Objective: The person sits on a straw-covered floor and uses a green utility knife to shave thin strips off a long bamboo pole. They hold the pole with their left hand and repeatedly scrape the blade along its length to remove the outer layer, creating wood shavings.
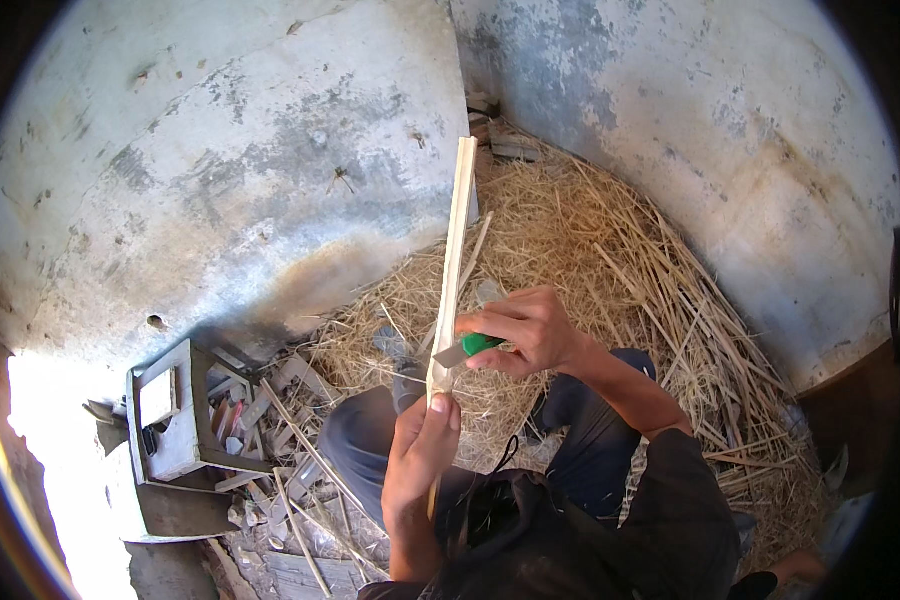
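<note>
My left hand (425,447) is closed round the lower part of a long pale strip of split wood or cane (454,250), thumb on top. The strip stands almost upright in front of me, its thin tail showing below the fist. In my right hand (530,328) is a knife with a green handle (481,344), gripped by the fingers. Its short grey blade (450,357) rests against the strip just above my left thumb. A paler, curled spot shows on the strip beside the blade.
Behind lies a large heap of straw-like shavings and thin sticks (570,215) against stained walls (300,150). To the left stands a small wooden stool or box (185,440) with odds and ends in it. Wood scraps (315,540) litter the floor around my bent legs (610,420).
</note>
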### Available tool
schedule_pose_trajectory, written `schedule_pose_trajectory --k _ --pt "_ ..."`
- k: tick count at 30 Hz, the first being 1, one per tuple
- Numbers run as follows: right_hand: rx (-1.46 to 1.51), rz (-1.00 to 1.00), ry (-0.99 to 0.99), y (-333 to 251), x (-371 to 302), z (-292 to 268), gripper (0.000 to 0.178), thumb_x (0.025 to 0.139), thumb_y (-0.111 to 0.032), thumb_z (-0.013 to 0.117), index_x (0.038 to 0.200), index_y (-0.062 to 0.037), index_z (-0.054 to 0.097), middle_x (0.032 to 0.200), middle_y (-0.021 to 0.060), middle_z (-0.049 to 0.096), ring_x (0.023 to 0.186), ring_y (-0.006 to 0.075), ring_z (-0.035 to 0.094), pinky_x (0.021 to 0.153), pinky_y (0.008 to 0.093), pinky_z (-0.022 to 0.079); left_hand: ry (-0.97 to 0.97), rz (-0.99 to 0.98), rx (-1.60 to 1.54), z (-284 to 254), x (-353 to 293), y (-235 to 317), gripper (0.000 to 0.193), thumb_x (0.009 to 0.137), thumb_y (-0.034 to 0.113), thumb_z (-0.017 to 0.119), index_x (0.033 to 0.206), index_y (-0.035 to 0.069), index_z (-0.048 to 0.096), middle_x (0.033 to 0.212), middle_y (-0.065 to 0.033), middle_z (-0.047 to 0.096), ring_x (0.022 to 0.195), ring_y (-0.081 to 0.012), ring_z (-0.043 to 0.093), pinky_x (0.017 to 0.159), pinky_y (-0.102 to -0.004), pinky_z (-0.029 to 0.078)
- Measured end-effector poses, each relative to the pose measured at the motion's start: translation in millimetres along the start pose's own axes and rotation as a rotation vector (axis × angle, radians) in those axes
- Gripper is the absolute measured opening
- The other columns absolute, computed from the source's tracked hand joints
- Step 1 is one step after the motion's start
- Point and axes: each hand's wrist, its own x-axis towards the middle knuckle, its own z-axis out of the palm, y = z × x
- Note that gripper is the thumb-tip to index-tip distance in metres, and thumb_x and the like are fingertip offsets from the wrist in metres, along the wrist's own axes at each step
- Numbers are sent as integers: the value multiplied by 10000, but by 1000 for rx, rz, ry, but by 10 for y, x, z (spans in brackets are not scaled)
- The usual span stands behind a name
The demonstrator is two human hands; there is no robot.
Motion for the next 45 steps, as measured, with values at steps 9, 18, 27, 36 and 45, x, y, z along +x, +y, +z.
schedule_pose_trajectory --k 9,18,27,36,45 --pt "-15 -8 49 41 -8 42 459 969 -554 683 1053 -119 800 699 -17 726 485 128 624 467 286 476 -47 23 -37 -75 39 -96 433 1130 453 465 873 104 485 650 29 411 464 -40 288 388 -226 209" --pt "-71 10 61 195 -28 27 400 950 -514 727 1039 -131 803 713 -11 745 506 144 653 472 293 483 -53 -19 -107 -138 16 -212 436 1130 450 464 854 112 459 613 44 367 460 -42 275 382 -232 206" --pt "-160 120 96 402 0 -130 316 946 -460 753 1012 -152 781 769 -5 769 562 157 706 488 285 508 -19 -76 -110 -123 -126 -324 460 1115 489 483 832 127 457 610 51 359 444 -42 284 370 -240 208" --pt "-195 188 190 586 -33 -146 426 1005 -503 678 1025 -98 806 755 35 761 520 147 663 455 287 484 -55 -215 -152 -310 -359 -535 436 1104 478 507 843 130 474 634 62 373 496 -45 304 427 -233 224" --pt "-196 547 238 1021 -145 -534 542 1076 -566 524 1094 -86 776 622 -12 649 455 70 508 425 269 354 -75 -437 -156 -495 -715 -704 422 1117 453 472 861 120 504 630 46 384 502 -72 346 450 -244 283"
